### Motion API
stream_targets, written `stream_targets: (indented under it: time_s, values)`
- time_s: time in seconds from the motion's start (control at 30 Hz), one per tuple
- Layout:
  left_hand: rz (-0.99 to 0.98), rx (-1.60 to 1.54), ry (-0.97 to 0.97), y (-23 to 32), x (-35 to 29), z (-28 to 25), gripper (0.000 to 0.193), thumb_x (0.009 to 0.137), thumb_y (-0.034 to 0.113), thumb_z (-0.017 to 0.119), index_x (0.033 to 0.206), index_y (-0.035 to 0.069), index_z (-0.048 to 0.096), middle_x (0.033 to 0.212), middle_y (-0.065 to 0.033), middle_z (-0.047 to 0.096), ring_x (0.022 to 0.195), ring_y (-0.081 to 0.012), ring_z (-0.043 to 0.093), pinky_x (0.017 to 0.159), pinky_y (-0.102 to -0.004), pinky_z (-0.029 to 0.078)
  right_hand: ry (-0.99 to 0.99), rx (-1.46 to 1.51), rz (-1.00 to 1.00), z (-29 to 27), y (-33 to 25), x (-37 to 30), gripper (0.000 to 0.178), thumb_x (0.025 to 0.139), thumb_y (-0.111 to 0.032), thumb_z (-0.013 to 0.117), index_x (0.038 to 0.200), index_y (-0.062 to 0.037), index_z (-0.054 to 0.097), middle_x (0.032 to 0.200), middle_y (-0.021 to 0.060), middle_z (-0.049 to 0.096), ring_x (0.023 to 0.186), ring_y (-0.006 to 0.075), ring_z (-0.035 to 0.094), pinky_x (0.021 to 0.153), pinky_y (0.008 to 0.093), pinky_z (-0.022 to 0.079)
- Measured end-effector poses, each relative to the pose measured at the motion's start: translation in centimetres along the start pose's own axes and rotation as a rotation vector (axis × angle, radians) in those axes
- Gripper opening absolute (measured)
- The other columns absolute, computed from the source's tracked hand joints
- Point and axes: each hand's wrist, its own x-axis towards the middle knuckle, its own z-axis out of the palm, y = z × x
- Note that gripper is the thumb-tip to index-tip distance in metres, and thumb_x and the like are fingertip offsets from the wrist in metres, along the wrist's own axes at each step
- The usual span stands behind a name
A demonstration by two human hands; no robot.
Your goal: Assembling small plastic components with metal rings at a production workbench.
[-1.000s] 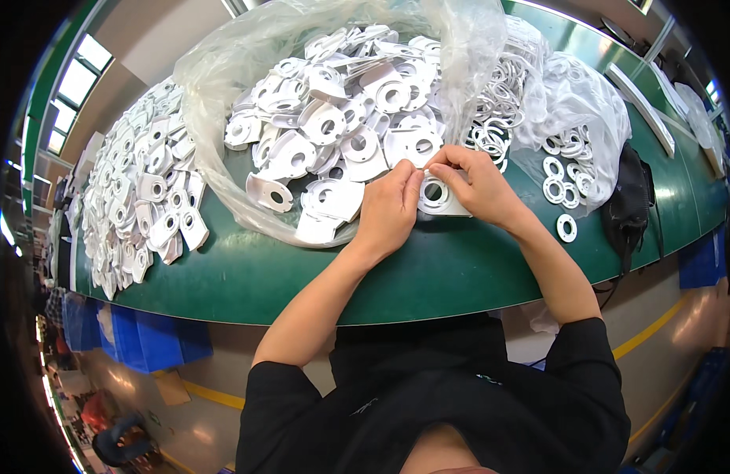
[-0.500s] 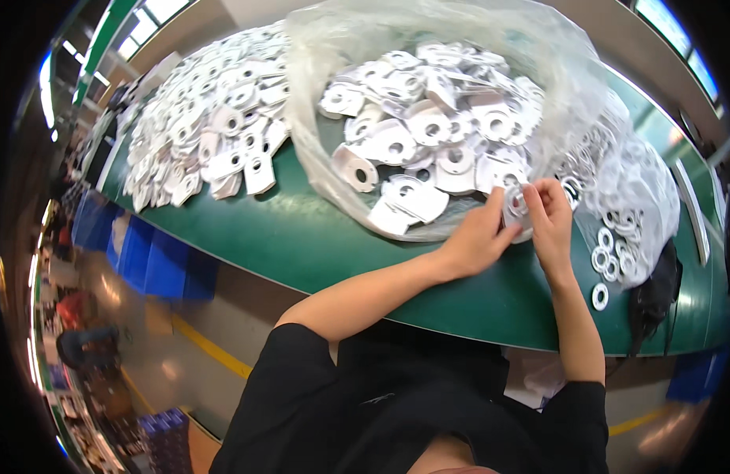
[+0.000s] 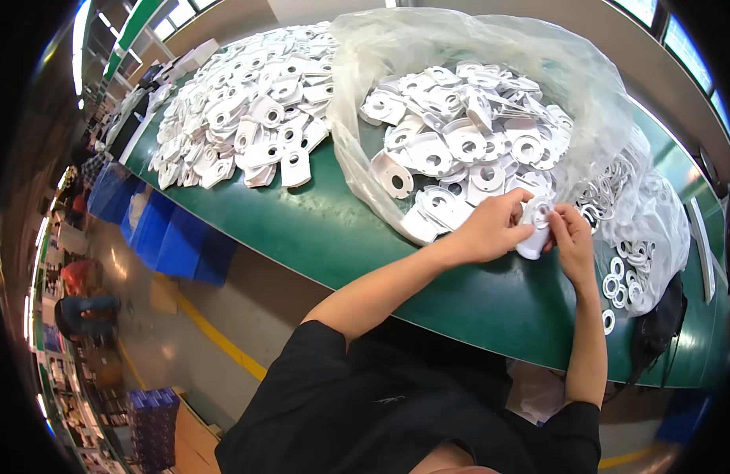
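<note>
Both hands hold one white plastic part [image 3: 533, 237] with a round hole at its upper end, just above the near edge of a clear plastic bag [image 3: 350, 150]. My left hand [image 3: 495, 227] pinches it from the left side. On the other side, the fingers of my right hand [image 3: 572, 237] are closed at the ring-shaped end. Whether a separate ring sits in that hole is too small to tell. Inside the open bag lies a heap of similar white parts [image 3: 467, 142]. White rings [image 3: 615, 280] lie on the table to the right of my right hand.
A large pile of white parts [image 3: 246, 110] covers the far left of the green table [image 3: 317, 241]. More rings fill a second clear bag [image 3: 657, 209] at the right, beside a black bag [image 3: 657, 332]. Blue bins [image 3: 167, 245] stand beyond the table's left edge.
The held part has come nearer to me and now hangs with its plain end downward, more fully in sight. Both hands stay on it. The whole view has shifted slightly.
</note>
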Motion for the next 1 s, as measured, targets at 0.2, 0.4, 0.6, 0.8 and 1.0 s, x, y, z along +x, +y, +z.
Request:
stream_targets:
  time_s: [0.2, 0.4, 0.6, 0.8, 1.0]
  values:
    - [-0.081, 0.242, 0.251, 2.7, 2.2, -11.0, 0.038, 0.081, 0.014, 0.062, 0.115, 0.0, 0.055, 0.074, -0.0008, 0.06, 0.06, -0.0087, 0.052, 0.052, -0.0243, 0.043, -0.003, -0.148, -0.107, 0.0, -0.6, -0.2, 0.031, 0.101, -0.024, 0.042, 0.104, 0.0001, 0.062, 0.07, 0.0019, 0.058, 0.062, 0.0077, 0.051, 0.059, 0.0218, 0.043]
    - [0.087, -0.155, 0.978, 4.4, 0.9, -23.9, 0.11, 0.082, 0.025, 0.073, 0.143, -0.004, -0.014, 0.13, -0.0265, 0.045, 0.106, -0.0315, 0.056, 0.077, -0.0349, 0.055, 0.216, -0.168, -0.106, -0.6, -1.7, 0.2, 0.022, 0.098, -0.018, 0.049, 0.103, -0.0011, 0.063, 0.075, 0.0006, 0.059, 0.064, 0.0061, 0.05, 0.06, 0.02, 0.042]
    - [-0.034, 0.559, 0.572, 0.0, -0.2, -19.2, 0.054, 0.085, 0.03, 0.069, 0.126, -0.002, 0.052, 0.124, -0.0174, 0.058, 0.111, -0.026, 0.057, 0.091, -0.0345, 0.046, 0.304, -0.448, -0.163, -3.4, -3.8, -0.2, 0.021, 0.085, -0.008, 0.064, 0.105, -0.0026, 0.063, 0.087, 0.0037, 0.064, 0.074, 0.0108, 0.056, 0.066, 0.0258, 0.046]
    - [-0.044, 1.057, 0.195, -0.2, -1.7, -10.8, 0.06, 0.082, 0.035, 0.068, 0.127, -0.001, 0.05, 0.114, -0.0203, 0.057, 0.108, -0.0366, 0.052, 0.093, -0.0427, 0.04, 0.149, -0.737, 0.14, -8.5, -6.4, -6.7, 0.039, 0.067, -0.004, 0.074, 0.104, -0.0026, 0.063, 0.09, 0.0073, 0.063, 0.079, 0.0179, 0.057, 0.072, 0.0304, 0.048]
    - [0.041, 1.236, 0.287, 1.0, -2.5, -9.5, 0.064, 0.082, 0.027, 0.068, 0.131, -0.004, 0.042, 0.105, -0.0231, 0.056, 0.101, -0.0371, 0.052, 0.088, -0.044, 0.041, 0.066, -1.026, 0.295, -9.7, -4.7, -12.4, 0.044, 0.057, -0.004, 0.079, 0.098, -0.0029, 0.061, 0.09, 0.0133, 0.061, 0.088, 0.0291, 0.06, 0.078, 0.037, 0.048]
